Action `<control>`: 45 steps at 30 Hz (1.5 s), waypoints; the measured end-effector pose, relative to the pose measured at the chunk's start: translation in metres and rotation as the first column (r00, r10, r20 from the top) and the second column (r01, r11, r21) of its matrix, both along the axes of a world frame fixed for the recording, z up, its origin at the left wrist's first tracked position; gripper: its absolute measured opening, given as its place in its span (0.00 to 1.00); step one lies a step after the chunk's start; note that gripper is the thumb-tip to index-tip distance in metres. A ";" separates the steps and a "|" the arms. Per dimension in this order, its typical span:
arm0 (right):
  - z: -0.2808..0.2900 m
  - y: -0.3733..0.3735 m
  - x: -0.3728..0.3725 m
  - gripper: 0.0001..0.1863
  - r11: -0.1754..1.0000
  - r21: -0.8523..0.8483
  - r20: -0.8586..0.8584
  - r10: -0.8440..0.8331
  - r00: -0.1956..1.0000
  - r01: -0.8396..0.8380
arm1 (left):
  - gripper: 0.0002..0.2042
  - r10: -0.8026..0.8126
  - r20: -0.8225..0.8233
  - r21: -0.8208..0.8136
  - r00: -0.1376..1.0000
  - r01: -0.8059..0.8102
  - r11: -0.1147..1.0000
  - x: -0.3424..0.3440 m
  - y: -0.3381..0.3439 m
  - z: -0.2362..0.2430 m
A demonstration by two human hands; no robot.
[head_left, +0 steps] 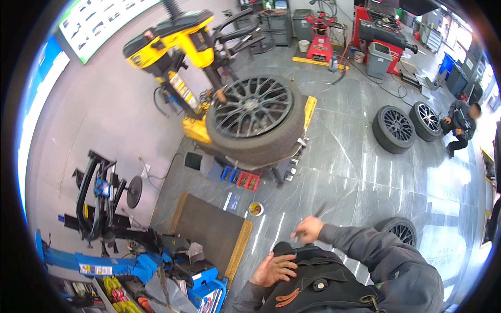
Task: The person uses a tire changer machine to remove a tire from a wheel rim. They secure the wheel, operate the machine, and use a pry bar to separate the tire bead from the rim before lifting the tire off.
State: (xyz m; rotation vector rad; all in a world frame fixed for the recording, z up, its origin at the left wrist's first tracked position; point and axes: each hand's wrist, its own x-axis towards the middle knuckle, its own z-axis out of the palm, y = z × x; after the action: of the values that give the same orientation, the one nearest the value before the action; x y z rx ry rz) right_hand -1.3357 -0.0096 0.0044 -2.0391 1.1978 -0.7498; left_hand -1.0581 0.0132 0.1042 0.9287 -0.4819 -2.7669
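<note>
My right hand is closed in front of my body, and a dark slim tool, smeared by motion, sticks out above its fingers. Its kind cannot be made out. Low beside the dark work apron, my left hand has its fingers spread and holds nothing. Farther off, a tire on a black multi-spoke wheel lies flat on the yellow and black tire changer. Both hands are apart from it.
Red and blue parts bins sit under the machine. A small tub stands on the floor near a brown mat. Blue equipment fills the lower left. More wheels and a crouching person are at the right.
</note>
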 end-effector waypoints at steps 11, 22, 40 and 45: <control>0.157 -0.265 -0.276 0.16 0.991 -0.068 -0.075 0.106 0.991 -0.111 | 0.25 0.044 -0.323 -0.940 0.945 -0.315 -0.131 -0.376 -0.321 0.039; 0.109 -0.551 -0.608 0.15 0.904 0.031 -0.211 -0.411 0.887 0.426 | 0.35 0.623 -0.657 -0.459 0.426 -0.880 0.118 -0.509 -0.654 0.237; 0.122 -1.177 -0.876 0.40 0.676 0.186 -0.071 -0.714 0.696 0.713 | 0.29 0.984 -0.098 -0.957 -0.150 -0.258 -0.135 -0.386 -1.082 0.246; 0.200 -1.285 -0.866 0.58 0.545 0.555 0.091 -0.791 0.605 0.629 | 0.29 0.968 0.041 -0.965 -0.248 -0.262 -0.026 -0.326 -1.122 0.202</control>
State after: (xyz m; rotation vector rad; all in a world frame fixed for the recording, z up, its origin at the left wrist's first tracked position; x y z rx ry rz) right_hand -2.2019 -1.2948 0.2042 -0.8913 1.8199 -1.0002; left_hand -1.3839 -1.1088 0.3063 1.5400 -0.6057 -0.4400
